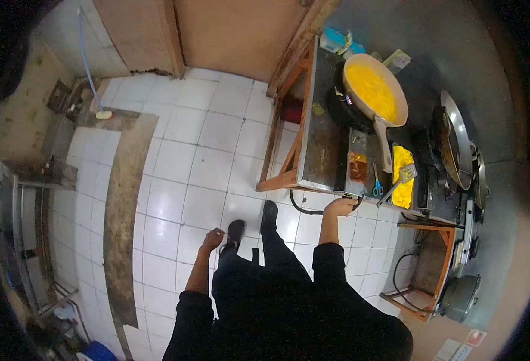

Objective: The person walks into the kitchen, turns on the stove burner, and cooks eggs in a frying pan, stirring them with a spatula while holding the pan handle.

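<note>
The right hand (340,206) reaches to the front edge of the counter (324,147), right of the frame's middle, its fingers bent over the lip; whether they grip anything there cannot be told, though a black hose (303,208) ends close by. The left hand (213,239) hangs low near the middle of the frame, fingers curled in, with nothing visible in them, probably just at rest. The frying pan (399,93) stands at the upper right on a black stove (338,107), bearing a broad yellow layer of what looks like egg (368,90). Its long axis runs up and down the frame: the handle (383,144) points down with a slight lean right, likely turned to the person's side for easy reach. Below it a tray (413,160) of yellow food lies lengthwise the same way, and a turner (404,177) rests across it, handle slanting to the lower left, perhaps to keep it handy. Scissors (377,188) lie just left of the tray, blades up the frame.
</note>
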A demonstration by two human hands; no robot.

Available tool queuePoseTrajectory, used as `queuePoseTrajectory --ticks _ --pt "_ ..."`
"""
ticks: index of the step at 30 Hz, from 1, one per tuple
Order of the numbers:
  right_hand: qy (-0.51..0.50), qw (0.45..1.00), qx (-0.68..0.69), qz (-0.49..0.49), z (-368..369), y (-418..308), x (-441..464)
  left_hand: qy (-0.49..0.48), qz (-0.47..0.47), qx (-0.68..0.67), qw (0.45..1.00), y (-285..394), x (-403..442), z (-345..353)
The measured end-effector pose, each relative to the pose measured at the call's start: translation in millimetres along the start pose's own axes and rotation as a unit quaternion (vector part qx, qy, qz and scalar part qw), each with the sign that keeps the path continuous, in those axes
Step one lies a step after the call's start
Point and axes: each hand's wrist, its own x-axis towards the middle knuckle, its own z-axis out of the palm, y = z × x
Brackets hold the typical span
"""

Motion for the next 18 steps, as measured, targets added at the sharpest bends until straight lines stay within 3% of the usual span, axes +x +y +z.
queuePoseTrajectory --ticks 2,6,9,11,13,16,17,18 --pt "-0.001 1.0 -0.001 -0.02 -8.3 -17.3 -11.0 0.03 -0.061 -0.136 0.988 13.0 -4.4 0.2" --pt "-0.003 0.999 0.002 -0.044 -1.3 -8.4 -12.7 0.065 -0.119 -0.276 0.951 -3.4 -30.6 33.5" --pt "-0.001 1.0 0.009 0.004 4.9 -1.0 -8.0 0.035 -0.153 -0.249 0.956 -39.0 -59.7 63.7" --pt "0.006 1.0 -0.002 -0.008 9.0 6.2 -6.1 -0.036 -0.247 -0.252 0.935 -35.9 -87.4 56.3" --pt "0.013 1.0 -0.002 -0.016 9.6 8.2 -3.3 -0.037 -0.247 -0.198 0.948 -47.1 -106.1 62.4" --pt "-0.065 0.965 0.133 0.214 9.7 6.2 9.1 -0.034 -0.233 -0.113 0.965 -71.6 -121.3 72.0" --pt "-0.066 0.965 0.135 0.215 8.8 8.4 15.8 -0.037 -0.225 -0.082 0.97 -78.8 -121.4 76.7" --pt "-0.129 0.929 0.201 0.284 9.7 20.8 27.9 -0.035 -0.224 -0.081 0.971 -75.9 -118.0 73.2"
